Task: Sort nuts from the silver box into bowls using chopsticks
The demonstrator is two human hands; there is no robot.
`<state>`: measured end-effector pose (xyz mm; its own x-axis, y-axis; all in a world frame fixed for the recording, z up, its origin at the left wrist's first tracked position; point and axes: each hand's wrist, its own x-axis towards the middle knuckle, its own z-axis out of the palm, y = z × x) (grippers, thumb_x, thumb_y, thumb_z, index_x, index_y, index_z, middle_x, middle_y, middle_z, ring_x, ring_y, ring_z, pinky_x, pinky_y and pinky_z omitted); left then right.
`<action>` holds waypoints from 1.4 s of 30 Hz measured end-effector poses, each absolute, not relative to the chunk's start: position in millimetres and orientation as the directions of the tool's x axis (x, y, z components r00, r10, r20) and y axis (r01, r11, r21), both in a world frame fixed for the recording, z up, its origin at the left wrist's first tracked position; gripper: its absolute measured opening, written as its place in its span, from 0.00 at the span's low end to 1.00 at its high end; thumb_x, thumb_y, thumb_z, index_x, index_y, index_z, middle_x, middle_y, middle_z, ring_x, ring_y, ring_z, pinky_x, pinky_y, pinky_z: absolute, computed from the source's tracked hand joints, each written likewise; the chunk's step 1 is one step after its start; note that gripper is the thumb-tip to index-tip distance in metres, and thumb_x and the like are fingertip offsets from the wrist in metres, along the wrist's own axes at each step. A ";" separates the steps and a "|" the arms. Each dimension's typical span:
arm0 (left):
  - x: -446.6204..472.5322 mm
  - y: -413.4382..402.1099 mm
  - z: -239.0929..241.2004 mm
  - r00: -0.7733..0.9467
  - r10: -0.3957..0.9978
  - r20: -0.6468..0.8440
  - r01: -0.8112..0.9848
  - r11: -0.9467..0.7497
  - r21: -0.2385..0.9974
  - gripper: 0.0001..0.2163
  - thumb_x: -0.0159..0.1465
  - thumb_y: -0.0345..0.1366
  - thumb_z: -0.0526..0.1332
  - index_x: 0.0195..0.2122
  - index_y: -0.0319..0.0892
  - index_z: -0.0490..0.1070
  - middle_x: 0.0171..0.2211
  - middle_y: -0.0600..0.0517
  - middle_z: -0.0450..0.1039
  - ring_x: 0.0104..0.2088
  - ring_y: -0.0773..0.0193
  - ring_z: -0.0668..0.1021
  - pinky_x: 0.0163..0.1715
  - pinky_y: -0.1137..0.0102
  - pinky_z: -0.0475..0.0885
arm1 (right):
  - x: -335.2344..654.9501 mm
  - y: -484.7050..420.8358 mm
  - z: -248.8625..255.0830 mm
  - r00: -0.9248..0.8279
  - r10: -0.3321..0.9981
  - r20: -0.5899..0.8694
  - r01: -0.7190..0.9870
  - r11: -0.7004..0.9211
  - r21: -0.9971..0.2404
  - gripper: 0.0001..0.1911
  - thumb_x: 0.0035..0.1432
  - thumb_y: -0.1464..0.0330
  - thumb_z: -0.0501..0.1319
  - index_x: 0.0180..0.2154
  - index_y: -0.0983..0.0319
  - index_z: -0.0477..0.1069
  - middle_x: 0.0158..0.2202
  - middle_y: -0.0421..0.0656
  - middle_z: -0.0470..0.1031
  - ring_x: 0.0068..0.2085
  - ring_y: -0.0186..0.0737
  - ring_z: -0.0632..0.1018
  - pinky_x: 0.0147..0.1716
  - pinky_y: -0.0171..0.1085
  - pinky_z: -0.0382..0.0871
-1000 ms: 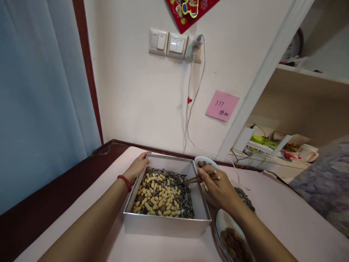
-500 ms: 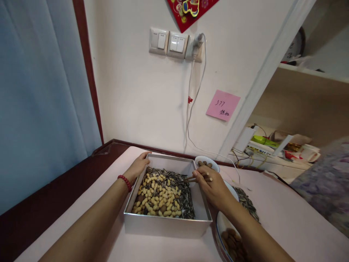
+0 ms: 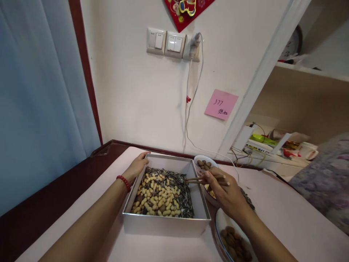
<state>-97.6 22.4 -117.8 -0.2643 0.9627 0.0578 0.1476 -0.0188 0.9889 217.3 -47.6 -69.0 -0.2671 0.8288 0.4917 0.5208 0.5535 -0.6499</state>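
Evidently picking at seeds (image 3: 187, 199) in the box (image 3: 166, 225), near the back edge of the surface (image 3: 289, 207), with chopsticks (image 3: 195, 178) gripped in the right hand (image 3: 228, 191), clasping its left side with the left hand (image 3: 137, 166). Presumably needing a lift over its right rim, past crowded bowls (image 3: 225, 220); roomier toward the surface's right edge.

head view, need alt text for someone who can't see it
A person's right hand holds chopsticks with their tips at dark striped seeds, which share a pale box with peanuts. The left hand holds the box's left side. Bowls of brown nuts stand to the right.
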 end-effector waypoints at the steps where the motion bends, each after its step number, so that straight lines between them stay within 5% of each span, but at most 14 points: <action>1: -97.8 22.2 -117.4 -0.262 0.963 0.057 0.151 -0.017 0.988 0.23 0.50 0.29 0.58 0.49 0.42 0.74 0.39 0.50 0.81 0.39 0.56 0.81 0.41 0.66 0.75 | 221.0 -52.3 -66.3 -0.254 0.833 0.492 0.512 0.547 -0.662 0.21 0.69 0.56 0.51 0.28 0.60 0.68 0.26 0.41 0.70 0.29 0.38 0.72 0.30 0.38 0.65; 6: -100.2 23.6 -117.3 -0.260 0.964 0.063 0.169 -0.018 0.985 0.22 0.50 0.30 0.58 0.48 0.41 0.74 0.42 0.49 0.80 0.43 0.55 0.80 0.44 0.65 0.74 | 256.1 -85.3 -45.2 -0.106 0.798 0.593 0.490 0.561 -0.667 0.15 0.68 0.58 0.55 0.32 0.58 0.72 0.30 0.42 0.73 0.32 0.40 0.75 0.30 0.38 0.68; 10: -103.7 27.0 -121.5 -0.251 0.965 0.072 0.173 -0.028 0.985 0.23 0.50 0.31 0.58 0.49 0.42 0.74 0.44 0.49 0.80 0.45 0.54 0.79 0.46 0.65 0.73 | 298.5 -108.6 -31.4 0.134 0.682 0.719 0.628 0.503 -0.594 0.13 0.65 0.56 0.57 0.36 0.54 0.75 0.33 0.43 0.76 0.34 0.44 0.76 0.34 0.42 0.70; 15: -105.9 30.0 -124.2 -0.244 0.968 0.065 0.174 -0.022 0.984 0.24 0.51 0.32 0.59 0.51 0.42 0.73 0.43 0.50 0.80 0.43 0.55 0.80 0.45 0.65 0.74 | 334.5 -121.1 -31.6 0.341 0.647 0.682 0.706 0.302 -0.641 0.15 0.63 0.51 0.57 0.35 0.51 0.76 0.34 0.42 0.77 0.35 0.47 0.77 0.35 0.46 0.69; 18: -104.7 29.6 -122.0 -0.250 0.967 0.055 0.182 -0.009 0.983 0.24 0.50 0.32 0.59 0.51 0.42 0.73 0.42 0.50 0.80 0.42 0.55 0.80 0.43 0.66 0.75 | 332.9 -125.3 -33.9 0.351 0.650 0.673 0.656 0.342 -0.673 0.14 0.64 0.53 0.57 0.34 0.52 0.76 0.33 0.42 0.75 0.33 0.45 0.77 0.32 0.44 0.72; 21: -102.7 28.0 -118.0 -0.256 0.965 0.053 0.190 -0.003 0.982 0.24 0.50 0.32 0.58 0.50 0.41 0.74 0.41 0.49 0.80 0.42 0.54 0.80 0.43 0.65 0.75 | 314.2 -126.4 -34.4 0.281 0.659 0.698 0.569 0.472 -0.674 0.12 0.66 0.57 0.56 0.37 0.52 0.76 0.36 0.42 0.75 0.34 0.43 0.77 0.33 0.42 0.73; 25: -101.0 25.5 -113.2 -0.266 0.962 0.067 0.204 -0.012 0.979 0.23 0.49 0.30 0.58 0.48 0.41 0.75 0.43 0.49 0.80 0.46 0.53 0.79 0.47 0.65 0.73 | 273.4 -119.8 -33.5 -0.019 0.693 0.720 0.511 0.626 -0.589 0.10 0.68 0.63 0.55 0.38 0.54 0.75 0.37 0.42 0.75 0.37 0.41 0.77 0.33 0.38 0.71; 30: -99.5 24.1 -112.5 -0.267 0.962 0.062 0.190 -0.010 0.982 0.23 0.49 0.30 0.59 0.48 0.42 0.75 0.41 0.49 0.81 0.45 0.53 0.80 0.47 0.64 0.74 | 226.9 -95.0 -42.0 -0.328 0.775 0.539 0.579 0.616 -0.534 0.16 0.69 0.61 0.52 0.29 0.58 0.68 0.28 0.40 0.70 0.30 0.37 0.72 0.30 0.36 0.65; 42: -97.5 23.7 -118.6 -0.274 0.960 0.057 0.138 -0.019 0.990 0.23 0.49 0.29 0.58 0.48 0.42 0.74 0.41 0.50 0.80 0.41 0.55 0.81 0.42 0.65 0.75 | 198.1 -48.1 -70.5 -0.411 0.811 0.417 0.632 0.583 -0.510 0.17 0.69 0.60 0.51 0.28 0.58 0.64 0.29 0.41 0.69 0.32 0.39 0.71 0.33 0.38 0.62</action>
